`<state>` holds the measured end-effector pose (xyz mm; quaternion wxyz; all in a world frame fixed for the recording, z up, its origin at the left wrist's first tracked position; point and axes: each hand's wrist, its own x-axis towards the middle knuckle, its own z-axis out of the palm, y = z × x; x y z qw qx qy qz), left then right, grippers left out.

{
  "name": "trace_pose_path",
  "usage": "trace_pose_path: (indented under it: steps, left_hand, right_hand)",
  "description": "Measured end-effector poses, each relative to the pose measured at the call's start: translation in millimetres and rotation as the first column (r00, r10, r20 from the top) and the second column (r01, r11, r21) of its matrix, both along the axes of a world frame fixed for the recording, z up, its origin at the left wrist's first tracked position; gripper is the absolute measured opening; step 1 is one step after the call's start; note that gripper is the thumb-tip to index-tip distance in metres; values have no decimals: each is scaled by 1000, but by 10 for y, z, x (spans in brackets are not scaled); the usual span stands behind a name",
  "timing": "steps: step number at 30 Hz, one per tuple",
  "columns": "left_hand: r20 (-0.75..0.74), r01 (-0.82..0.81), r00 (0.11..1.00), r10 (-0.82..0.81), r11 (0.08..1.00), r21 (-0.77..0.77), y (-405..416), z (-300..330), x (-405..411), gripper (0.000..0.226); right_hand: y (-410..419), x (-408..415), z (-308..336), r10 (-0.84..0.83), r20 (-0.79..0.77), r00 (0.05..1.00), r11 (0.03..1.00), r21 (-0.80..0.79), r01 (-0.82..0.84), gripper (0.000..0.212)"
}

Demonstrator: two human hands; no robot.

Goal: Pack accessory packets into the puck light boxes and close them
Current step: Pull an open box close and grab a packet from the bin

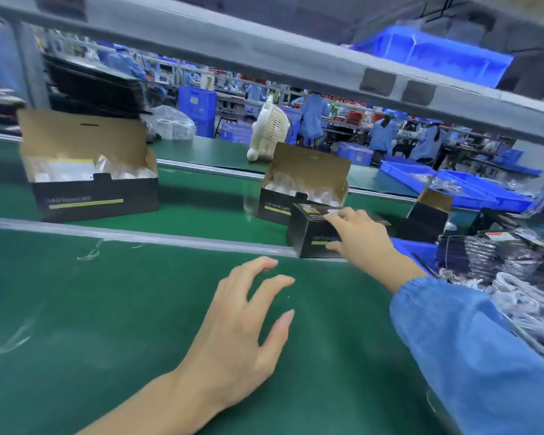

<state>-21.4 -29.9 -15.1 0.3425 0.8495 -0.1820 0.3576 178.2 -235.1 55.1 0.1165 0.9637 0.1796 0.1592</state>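
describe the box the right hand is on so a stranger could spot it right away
Start at the green conveyor belt running across the middle of the view. At its near edge, toward the right, sits a closed black box with the right hand resting on it. Unlike the open boxes behind it and far left, whose brown lids stand up, this one is closed.

Green conveyor belt (201,196) carries two open boxes (91,186) (302,189); closed box (314,233) sits at its rail.

Open puck light boxes (91,171): three. Closed puck light box (314,233): one. Hands: two. White desk fan (269,130): one. Accessory packets (490,262) were too heaped to count.
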Motion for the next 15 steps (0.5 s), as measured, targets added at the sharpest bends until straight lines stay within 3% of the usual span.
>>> trace_pose_path:
  steps: [3,6,10,12,15]
  left_hand:
    - [-29,19,999,-19,1000,12,1,-34,19,34]
    - [-11,12,1000,-11,998,64,19,-37,54,32]
    - [36,-1,999,-4,991,133,26,-40,108,30]
    - [42,-16,999,10,989,150,32,-41,144,29]
    - [53,-62,997,53,980,187,35,-54,181,27]
  right_hand:
    - [61,327,22,-34,102,994,999,27,31,43]
    - [157,620,11,-44,85,995,999,-7,45,31]
    - [211,1001,138,-323,51,945,946,-13,324,33]
    - [374,1223,289,-255,56,965,963,102,249,29]
    - [791,1509,342,9,-81,997,927,374,22,35]
